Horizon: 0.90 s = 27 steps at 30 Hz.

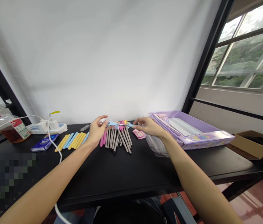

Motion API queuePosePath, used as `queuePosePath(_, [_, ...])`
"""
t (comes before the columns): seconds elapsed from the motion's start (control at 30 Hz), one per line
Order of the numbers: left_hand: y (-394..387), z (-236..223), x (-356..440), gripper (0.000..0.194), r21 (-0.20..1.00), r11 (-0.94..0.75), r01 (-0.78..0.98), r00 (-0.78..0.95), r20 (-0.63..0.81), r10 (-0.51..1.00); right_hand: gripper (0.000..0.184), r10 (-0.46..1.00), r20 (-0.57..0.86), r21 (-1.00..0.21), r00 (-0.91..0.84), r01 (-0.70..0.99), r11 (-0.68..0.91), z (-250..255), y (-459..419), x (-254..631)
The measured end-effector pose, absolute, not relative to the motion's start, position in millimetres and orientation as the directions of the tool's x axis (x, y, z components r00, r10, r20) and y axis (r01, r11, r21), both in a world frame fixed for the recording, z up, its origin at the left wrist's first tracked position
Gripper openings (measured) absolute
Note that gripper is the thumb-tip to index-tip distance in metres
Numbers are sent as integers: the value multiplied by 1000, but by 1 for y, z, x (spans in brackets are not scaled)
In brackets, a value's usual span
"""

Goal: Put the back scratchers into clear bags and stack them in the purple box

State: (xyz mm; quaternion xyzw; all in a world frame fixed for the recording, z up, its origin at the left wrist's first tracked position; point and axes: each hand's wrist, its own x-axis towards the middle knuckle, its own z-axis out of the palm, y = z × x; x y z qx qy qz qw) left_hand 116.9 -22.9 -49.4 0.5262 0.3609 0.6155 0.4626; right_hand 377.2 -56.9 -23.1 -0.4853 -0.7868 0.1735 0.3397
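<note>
A thin metal rod with a light blue, claw-shaped head, which looks like a back scratcher (113,123), is held level above the desk. My left hand (95,130) is closed around its head end, where something clear and shiny, perhaps plastic wrap, shows at the fingers. At the other end, the fingertips of my right hand (147,125) pinch the rod near a light blue part. Below lies a pile of metal back scratchers (116,141) with pink, yellow and blue heads. Pink handles (103,139) show beside my left hand.
Yellow and blue handles (72,141) lie in a row at left, near a purple packet (44,142), power strip (61,128) and bottle (12,127). At right are a pink packet (139,134), clear plastic bags (156,145) and a purple box (201,140). A white cable (60,155) crosses the desk.
</note>
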Motion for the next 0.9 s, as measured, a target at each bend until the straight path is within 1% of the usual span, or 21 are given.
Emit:
queuePosePath(0.13, [-20,-45,110,22,956,-288,-55,-88,283,955,34,870,382,-572,-313,659,489,-23,-55,381])
queuePosePath(0.23, [-21,-44,110,22,970,-244,13,-47,244,969,34,852,423,-543,-307,667,510,-26,-54,379])
queuePosePath(0.37, [-23,-47,115,28,987,-159,33,7,159,987,30,820,486,-487,-303,684,542,-29,-53,372])
queuePosePath(0.57, [-18,-47,109,28,948,-284,140,-30,291,956,29,820,487,-502,-299,672,544,-27,-54,375])
queuePosePath(0.7, [-17,-47,105,37,950,-251,187,-30,261,965,22,820,485,-496,-304,676,544,-29,-52,376])
queuePosePath(0.77, [-17,-47,103,41,939,-254,233,-31,268,963,20,821,483,-501,-304,674,544,-29,-52,376])
queuePosePath(0.9, [-22,-43,101,37,899,-308,310,17,319,948,21,828,473,-508,-301,674,536,-28,-52,376])
